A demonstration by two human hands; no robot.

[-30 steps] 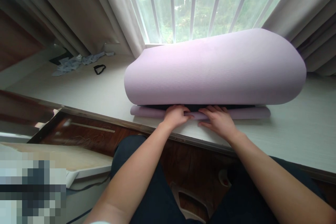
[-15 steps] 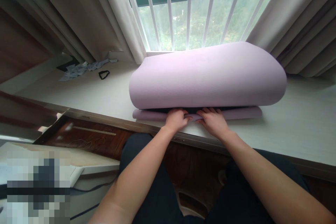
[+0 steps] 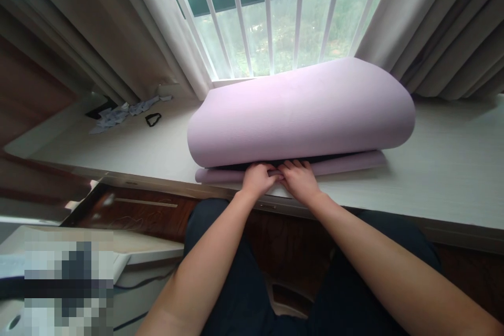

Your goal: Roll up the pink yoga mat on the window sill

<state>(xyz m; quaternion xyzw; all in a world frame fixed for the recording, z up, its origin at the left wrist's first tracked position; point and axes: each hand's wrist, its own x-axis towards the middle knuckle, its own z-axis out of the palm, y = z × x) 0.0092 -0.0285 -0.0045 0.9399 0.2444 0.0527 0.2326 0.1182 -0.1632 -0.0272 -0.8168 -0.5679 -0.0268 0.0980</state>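
A pale pink-purple exercise mat (image 3: 299,115) lies on the white window ledge, its far part bulging up in a large loose fold. Its near edge is curled into a thin roll along the front of the ledge, and a dark underside shows in the gap between. My left hand (image 3: 260,178) is closed around the middle of this thin roll. Right beside it, my right hand (image 3: 299,181) grips the same roll, fingers over the top and thumb on the near side. The two thumbs almost meet.
On the ledge (image 3: 444,168) at the left lie a black band (image 3: 153,119) and crumpled pale strips (image 3: 114,117). Behind the mat stand white window bars (image 3: 269,26) between grey curtains (image 3: 444,26). A pale piece of furniture (image 3: 153,247) is at lower left.
My right hand has moved left along the roll, closer to my left hand. The view has turned slightly, so the mat appears shifted left and more tilted.
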